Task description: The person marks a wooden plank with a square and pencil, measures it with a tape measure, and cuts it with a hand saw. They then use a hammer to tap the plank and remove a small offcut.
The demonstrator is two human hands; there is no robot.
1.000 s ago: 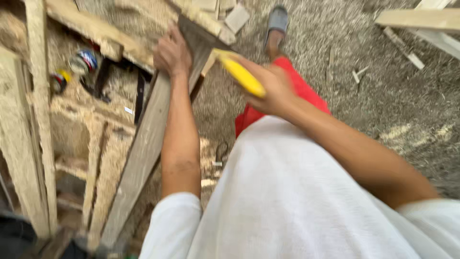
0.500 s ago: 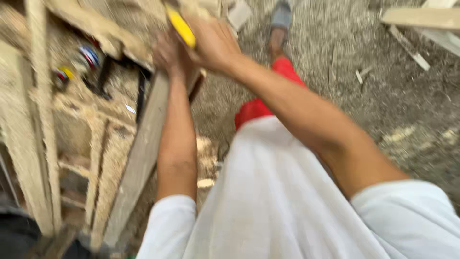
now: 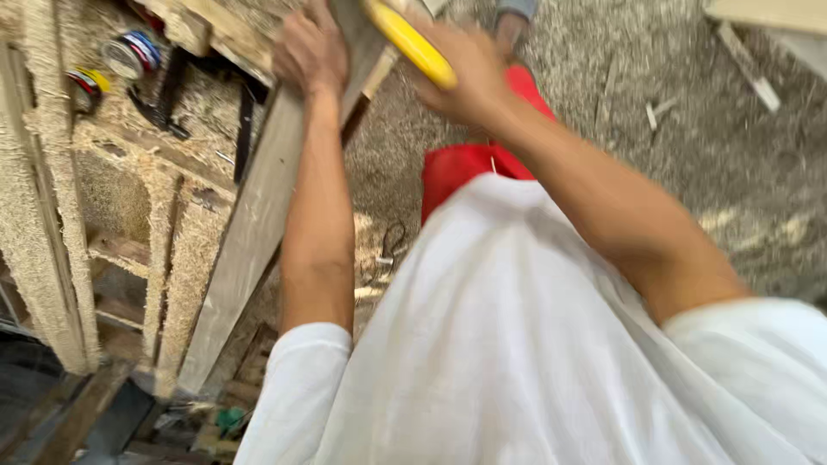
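Observation:
My left hand [image 3: 310, 50] presses down on a long grey wooden plank [image 3: 258, 207] that slants from the bench top down toward the lower left. My right hand [image 3: 469, 73] grips the yellow handle [image 3: 409, 39] of a tool, just right of the plank's upper end. The tool's working end runs out of the frame's top edge and is hidden. Both arms reach forward over my white shirt and red shorts.
A sawdust-covered wooden bench frame [image 3: 164, 172] fills the left. On it lie a roll of tape [image 3: 129, 53] and dark metal tools [image 3: 245, 120]. Sawdust and wood scraps [image 3: 749, 65] cover the ground on the right. A sandalled foot [image 3: 512, 21] shows at the top.
My right hand with the yellow handle swung left to the plank's top beside my left hand, then drew back slightly right. My left hand stayed on the plank.

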